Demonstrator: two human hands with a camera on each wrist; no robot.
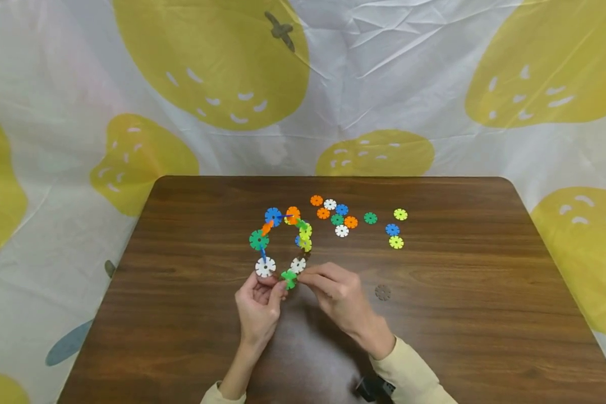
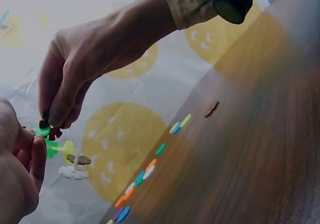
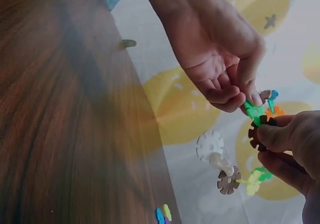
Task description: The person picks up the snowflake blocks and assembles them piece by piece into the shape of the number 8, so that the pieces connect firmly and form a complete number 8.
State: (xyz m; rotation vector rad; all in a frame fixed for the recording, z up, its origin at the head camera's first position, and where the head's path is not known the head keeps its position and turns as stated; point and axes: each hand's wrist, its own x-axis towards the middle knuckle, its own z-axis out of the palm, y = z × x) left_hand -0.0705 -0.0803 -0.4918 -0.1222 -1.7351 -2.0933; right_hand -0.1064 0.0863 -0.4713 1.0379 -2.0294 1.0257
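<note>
A chain of notched plastic discs, among them a green disc (image 1: 258,240), a blue disc (image 1: 273,216) and an orange disc (image 1: 293,214), curves in a loop above the table. My left hand (image 1: 260,308) pinches a bright green disc (image 1: 289,279) between thumb and fingers, beside a white disc (image 1: 265,267). From the other side, my right hand (image 1: 342,297) pinches a brown disc (image 3: 254,138), its edge right against the green one in the right wrist view. My right fingers partly cover the brown disc.
Loose discs lie at the back of the wooden table (image 1: 459,314), including an orange disc (image 1: 316,200), a dark green disc (image 1: 371,218) and a yellow disc (image 1: 400,214). One brown disc (image 1: 382,292) lies right of my right hand. A patterned cloth (image 1: 373,67) hangs behind.
</note>
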